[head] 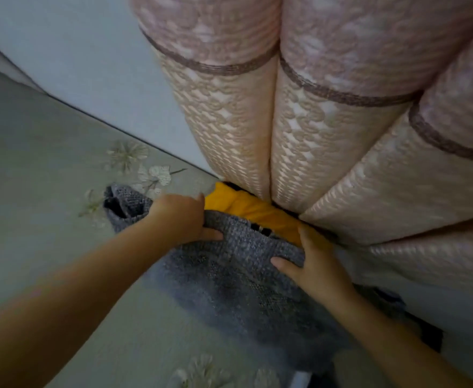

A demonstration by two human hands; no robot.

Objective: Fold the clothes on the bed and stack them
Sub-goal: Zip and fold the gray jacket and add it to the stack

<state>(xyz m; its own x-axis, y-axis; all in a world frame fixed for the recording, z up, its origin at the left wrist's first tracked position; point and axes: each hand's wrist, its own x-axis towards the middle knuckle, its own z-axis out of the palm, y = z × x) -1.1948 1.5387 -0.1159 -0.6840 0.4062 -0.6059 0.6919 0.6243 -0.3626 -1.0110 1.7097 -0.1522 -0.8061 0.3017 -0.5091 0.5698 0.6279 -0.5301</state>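
Note:
A grey knitted garment (238, 284) lies on the pale green bed sheet (42, 191), its far edge lifted. My left hand (185, 217) grips that edge on the left, thumb on top and fingers curled under. My right hand (310, 264) grips the same edge on the right, thumb on the knit. One grey sleeve (123, 205) sticks out to the left of my left hand. Behind the grey edge a yellow garment (254, 211) lies against the curtain foot, partly hidden by the grey knit.
Pink and beige patterned curtains (299, 107) hang down to the bed at the back and right. A pale blue wall (89, 65) runs along the bed's far left edge. Embroidered flowers (143, 169) mark the sheet. A dark cloth (431, 337) shows at the right.

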